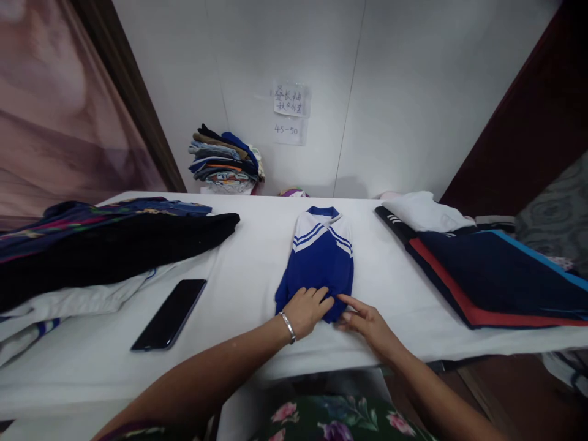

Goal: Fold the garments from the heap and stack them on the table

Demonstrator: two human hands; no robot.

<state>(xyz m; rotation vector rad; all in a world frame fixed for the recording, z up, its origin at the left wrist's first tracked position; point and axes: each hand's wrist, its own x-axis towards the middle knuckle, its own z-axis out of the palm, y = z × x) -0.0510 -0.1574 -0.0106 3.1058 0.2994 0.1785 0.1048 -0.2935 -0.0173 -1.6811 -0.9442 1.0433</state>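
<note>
A blue and white jacket (pixel 316 260) with a blue collar and striped chest lies in a narrow folded shape on the white table, its collar pointing away from me. My left hand (pixel 307 312), with a silver bracelet at the wrist, rests on the lower part of the jacket, its fingers curled into the cloth. At the bottom right corner, my right hand (pixel 367 324) pinches the hem between index finger and thumb. Parts of the hem are hidden under my fingers.
A black phone (pixel 169 313) lies left of the jacket. Loose clothes (pixel 110 245) cover the table's left side; folded dark trousers (pixel 500 269) and a white bag-like item (pixel 427 210) lie right. A clothes stack (pixel 225 159) stands by the wall below paper notes (pixel 290 113).
</note>
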